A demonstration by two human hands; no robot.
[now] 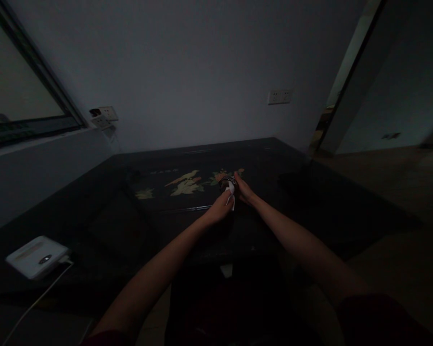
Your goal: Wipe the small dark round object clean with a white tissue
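Both of my hands meet above the dark table [187, 226], near its painted bird and flowers. My left hand [219, 207] is closed on a white cloth or tissue [231, 188], part of which hangs down between the hands. My right hand [243, 190] is wrapped round the right side of a small dark round thing with a shiny rim [226, 180]. The white cloth lies against this thing. Dim light and my fingers hide much of it, so its kind is unclear.
At the table's left front lies a white box-shaped device [38, 254] with a white cable [39, 298] running off the edge. Wall sockets [279, 96] are behind the table, with a plugged-in adapter [101, 121] at left. A window [18, 77] is far left.
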